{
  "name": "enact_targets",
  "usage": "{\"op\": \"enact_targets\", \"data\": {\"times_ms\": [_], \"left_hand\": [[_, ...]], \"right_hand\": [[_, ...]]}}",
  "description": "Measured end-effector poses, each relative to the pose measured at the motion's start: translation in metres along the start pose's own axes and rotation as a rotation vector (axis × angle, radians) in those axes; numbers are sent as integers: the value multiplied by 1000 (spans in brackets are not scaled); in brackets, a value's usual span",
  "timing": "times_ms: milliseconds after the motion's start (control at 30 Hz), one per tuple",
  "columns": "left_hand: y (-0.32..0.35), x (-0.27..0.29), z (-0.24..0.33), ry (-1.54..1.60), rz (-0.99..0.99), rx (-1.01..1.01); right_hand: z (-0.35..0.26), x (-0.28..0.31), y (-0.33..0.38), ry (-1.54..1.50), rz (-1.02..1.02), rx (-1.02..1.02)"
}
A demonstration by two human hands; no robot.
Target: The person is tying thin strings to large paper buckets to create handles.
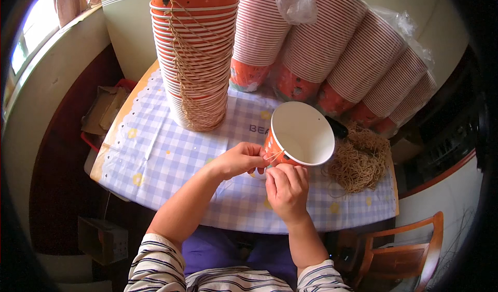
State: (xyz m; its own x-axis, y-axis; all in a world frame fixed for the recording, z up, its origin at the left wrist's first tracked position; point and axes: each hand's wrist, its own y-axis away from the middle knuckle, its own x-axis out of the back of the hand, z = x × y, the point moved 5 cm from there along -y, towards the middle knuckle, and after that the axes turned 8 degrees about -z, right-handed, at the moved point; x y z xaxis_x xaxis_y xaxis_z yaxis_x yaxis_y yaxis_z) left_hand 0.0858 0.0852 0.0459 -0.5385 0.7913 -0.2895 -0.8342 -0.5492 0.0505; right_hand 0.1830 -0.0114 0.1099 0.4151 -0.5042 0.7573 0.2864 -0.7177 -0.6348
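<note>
Orange paper bucket [303, 131], white rim, pale inside, at front middle of the table, right by both hands; mouth faces up. Can't tell whether its base rests flat, since the hands cover the lower part.

Left hand [244, 160] at the bucket's left front side: thumb and fingers pinching thin tan cord [276, 156], which runs to a spot just under the rim. Right hand [288, 191] just in front of the bucket, fingers curled and pressed together, knuckles up; can't tell what, if anything, is inside the grip. Striped sleeves [155, 263] on both arms, pushed up.

Right of the bucket: tangled heap of tan cord [358, 159] on the cloth. Dark object [337, 127] partly hidden behind the bucket's right rim, kind unclear.

Back left: tall upright nested stack of orange buckets [202, 48], tan cord handles [199, 100] hanging down its front side. Back right: row of plastic-wrapped bucket stacks [324, 37], white rims packed close, orange at the bottom.

Blue-and-white checked tablecloth [171, 172] under it all, wooden table edge [98, 165] showing at left. Wooden chair [404, 255] lower right. Flattened cardboard [104, 110] left of the table.
</note>
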Motion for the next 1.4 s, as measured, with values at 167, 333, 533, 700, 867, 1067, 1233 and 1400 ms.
{"op": "enact_targets", "data": {"times_ms": [167,333,533,700,867,1067,1233,1400], "left_hand": [[-1,3,-3,-51,24,59],[2,0,5,-65,92,-4],[6,-2,15,-2,118,-172],[8,-2,18,-22,137,-212],[14,-6,26,-298,236,-232],[30,-12,35,-562,397,-332],[36,-11,42,-732,479,-478],[38,-15,43,-885,552,-601]], "right_hand": [[3,-3,3,-23,12,-1],[9,-3,7,-30,73,-70],[6,13,-5,43,126,-52],[4,18,-13,77,98,-45],[4,19,-24,90,25,0],[4,14,-35,73,-12,86],[7,13,-44,31,-46,117],[11,14,-48,29,-65,107]]}}
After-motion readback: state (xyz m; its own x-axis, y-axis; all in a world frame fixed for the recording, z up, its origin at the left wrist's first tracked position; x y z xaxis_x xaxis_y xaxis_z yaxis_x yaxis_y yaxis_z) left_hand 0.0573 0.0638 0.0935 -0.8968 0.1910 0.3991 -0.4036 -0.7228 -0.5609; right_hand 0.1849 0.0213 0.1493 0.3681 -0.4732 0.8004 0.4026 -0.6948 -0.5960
